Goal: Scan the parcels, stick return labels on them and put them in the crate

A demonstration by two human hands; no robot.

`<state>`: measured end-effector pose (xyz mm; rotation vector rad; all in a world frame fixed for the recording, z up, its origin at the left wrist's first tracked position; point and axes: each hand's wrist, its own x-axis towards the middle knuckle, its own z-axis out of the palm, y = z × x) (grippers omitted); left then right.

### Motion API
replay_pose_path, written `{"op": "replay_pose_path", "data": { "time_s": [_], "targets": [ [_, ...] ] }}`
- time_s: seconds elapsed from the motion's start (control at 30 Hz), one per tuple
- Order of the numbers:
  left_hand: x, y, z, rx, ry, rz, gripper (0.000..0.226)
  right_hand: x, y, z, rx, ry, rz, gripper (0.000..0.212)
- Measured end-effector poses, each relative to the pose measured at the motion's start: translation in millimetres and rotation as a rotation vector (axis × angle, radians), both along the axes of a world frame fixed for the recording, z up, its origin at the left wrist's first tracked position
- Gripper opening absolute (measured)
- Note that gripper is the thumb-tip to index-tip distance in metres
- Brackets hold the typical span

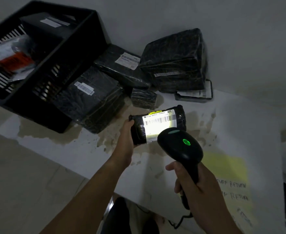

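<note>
Parcel returns station: wrapped parcels (pixel 174 59), crate (pixel 86 39), barcode scanner (pixel 181 144).

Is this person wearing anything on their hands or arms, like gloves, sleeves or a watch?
No gloves: the left hand and right hand are bare, with no rings that I can see. The left forearm and right forearm are uncovered too, with no sleeve, watch or band in view. The light is dim, so small details may escape.
</note>
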<state>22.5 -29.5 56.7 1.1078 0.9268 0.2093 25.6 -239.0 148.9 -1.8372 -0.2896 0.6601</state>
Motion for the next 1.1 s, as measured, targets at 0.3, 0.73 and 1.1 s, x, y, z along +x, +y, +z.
{"op": "replay_pose_path", "data": {
  "time_s": [0.3,0.73,1.1],
  "targets": [
    [-1,-4,8,0.059,-0.015,-0.015,0.045,-2,-9,5,0.054,0.000,-0.015,0.041],
    [1,-14,21,0.098,-0.028,-0.028,0.058,3,-14,3,0.033,-0.010,-0.026,0.059],
    [4,-19,27,0.104,-0.047,-0.012,0.055,8,-17,3,0.036,-0.022,-0.038,0.056]
  ]
}}
